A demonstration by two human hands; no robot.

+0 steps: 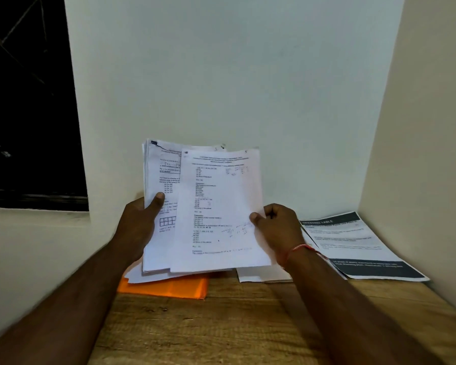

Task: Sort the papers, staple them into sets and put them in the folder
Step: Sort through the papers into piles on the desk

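Over the wooden table [248, 325], left grip [140, 219] clamps the upright paper stack [161, 177], right grip [279, 226] pinches front sheet [219, 206]

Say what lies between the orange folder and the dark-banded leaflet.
Head view: white paper lies flat on the wooden table between the folder and leaflet.

Papers: I see thin white printed sheets [219, 206] with black type and a small black grid on the rear one.
Folder: flat bright orange plastic folder [169, 287], plain.
Table: brown wooden tabletop [221, 325], streaky grain.
Leaflet: my feed shows a white paper leaflet [353, 243] with dark grey bands and white lettering.
Wrist: thin red thread band [298, 248].
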